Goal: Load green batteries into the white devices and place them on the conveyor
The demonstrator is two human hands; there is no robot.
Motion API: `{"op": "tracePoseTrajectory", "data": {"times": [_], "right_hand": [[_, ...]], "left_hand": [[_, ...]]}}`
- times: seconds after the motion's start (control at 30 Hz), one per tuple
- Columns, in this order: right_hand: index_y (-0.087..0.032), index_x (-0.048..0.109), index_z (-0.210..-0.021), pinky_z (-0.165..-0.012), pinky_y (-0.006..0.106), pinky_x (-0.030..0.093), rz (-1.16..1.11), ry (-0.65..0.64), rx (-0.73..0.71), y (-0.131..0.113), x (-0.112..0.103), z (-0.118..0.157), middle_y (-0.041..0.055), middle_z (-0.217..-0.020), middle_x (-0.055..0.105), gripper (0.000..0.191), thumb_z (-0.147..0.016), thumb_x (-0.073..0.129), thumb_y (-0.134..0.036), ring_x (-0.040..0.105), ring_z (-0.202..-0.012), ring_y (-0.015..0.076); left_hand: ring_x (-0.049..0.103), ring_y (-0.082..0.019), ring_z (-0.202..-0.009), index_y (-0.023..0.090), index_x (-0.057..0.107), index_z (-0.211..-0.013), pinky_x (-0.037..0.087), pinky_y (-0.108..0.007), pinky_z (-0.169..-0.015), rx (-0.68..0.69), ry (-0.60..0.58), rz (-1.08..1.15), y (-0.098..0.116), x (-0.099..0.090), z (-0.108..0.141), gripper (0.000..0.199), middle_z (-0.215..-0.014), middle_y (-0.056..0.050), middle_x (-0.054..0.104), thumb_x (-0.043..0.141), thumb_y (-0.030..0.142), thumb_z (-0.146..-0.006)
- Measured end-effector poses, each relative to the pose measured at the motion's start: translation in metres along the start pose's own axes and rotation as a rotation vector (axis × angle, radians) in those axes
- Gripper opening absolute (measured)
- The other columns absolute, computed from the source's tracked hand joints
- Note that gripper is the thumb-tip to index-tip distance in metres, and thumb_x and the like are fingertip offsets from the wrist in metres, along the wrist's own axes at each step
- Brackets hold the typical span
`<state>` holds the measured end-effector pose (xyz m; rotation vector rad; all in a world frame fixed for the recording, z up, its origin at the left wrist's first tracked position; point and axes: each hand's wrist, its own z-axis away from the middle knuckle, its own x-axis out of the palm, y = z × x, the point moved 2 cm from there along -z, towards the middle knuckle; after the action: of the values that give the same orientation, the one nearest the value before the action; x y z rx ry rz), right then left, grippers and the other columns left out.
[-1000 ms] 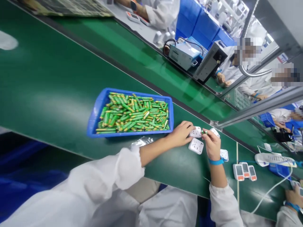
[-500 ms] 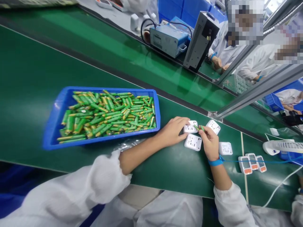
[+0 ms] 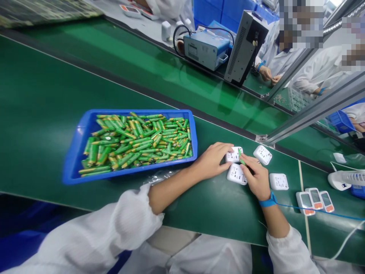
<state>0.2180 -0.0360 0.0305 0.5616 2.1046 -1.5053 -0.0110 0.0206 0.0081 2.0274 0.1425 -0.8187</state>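
Observation:
My left hand (image 3: 214,161) steadies a small white device (image 3: 233,155) lying back up on the green bench, its fingers and thumb closed about the near edge. From the right, my right hand (image 3: 256,177) reaches over with its fingertips at a green battery (image 3: 240,153) on that device. A second bit of green, likely another battery, shows by the fingers, partly hidden. Just below lies another white device (image 3: 236,174), partly under my right hand. To my left stands a blue tray (image 3: 70,160) heaped with green and gold batteries (image 3: 142,142).
Two more white devices (image 3: 262,155) lie right of my hands. Farther right are several devices with screens and orange buttons (image 3: 305,203). A blue cord runs from my right wristband (image 3: 268,199). A metal post (image 3: 310,106) and a blue-grey instrument (image 3: 205,49) stand beyond; co-workers sit across.
My right fingers have moved from holding batteries above the device to pressing down at it, and a battery now lies against its back. My left hand keeps its place; the view has shifted slightly.

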Motion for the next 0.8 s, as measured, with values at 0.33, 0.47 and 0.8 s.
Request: {"op": "tracePoseTrajectory", "data": {"times": [0.33, 0.47, 0.8], "right_hand": [[-0.029, 0.086, -0.131, -0.11, 0.048, 0.059, -0.009, 0.012, 0.02, 0.007, -0.005, -0.007, 0.0098, -0.13, 0.082, 0.03, -0.108, 0.069, -0.038, 0.076, -0.12, 0.0287], [-0.026, 0.085, -0.132, -0.086, 0.039, 0.061, -0.016, 0.023, 0.093, 0.008, -0.009, -0.008, 0.0068, -0.102, 0.08, 0.033, -0.106, 0.07, -0.041, 0.073, -0.091, 0.0234], [-0.024, 0.083, -0.112, -0.083, 0.039, 0.059, -0.023, 0.104, 0.118, 0.007, -0.01, -0.016, 0.0069, -0.103, 0.08, 0.026, -0.108, 0.064, -0.042, 0.073, -0.087, 0.0224]], "left_hand": [[0.062, -0.034, -0.145, 0.021, 0.066, -0.139, 0.05, -0.057, -0.124, 0.018, -0.031, -0.042, -0.001, 0.0, 0.002, 0.036, -0.154, -0.015, 0.068, 0.067, 0.028, -0.103], [0.058, -0.034, -0.151, 0.023, 0.068, -0.143, 0.047, -0.057, -0.128, 0.01, -0.09, -0.079, 0.0, -0.002, 0.002, 0.039, -0.164, -0.014, 0.061, 0.061, 0.023, -0.104], [0.056, -0.033, -0.152, 0.027, 0.073, -0.136, 0.044, -0.056, -0.128, -0.019, -0.139, -0.104, 0.004, -0.002, -0.001, 0.038, -0.164, -0.01, 0.062, 0.061, 0.021, -0.1]]}}
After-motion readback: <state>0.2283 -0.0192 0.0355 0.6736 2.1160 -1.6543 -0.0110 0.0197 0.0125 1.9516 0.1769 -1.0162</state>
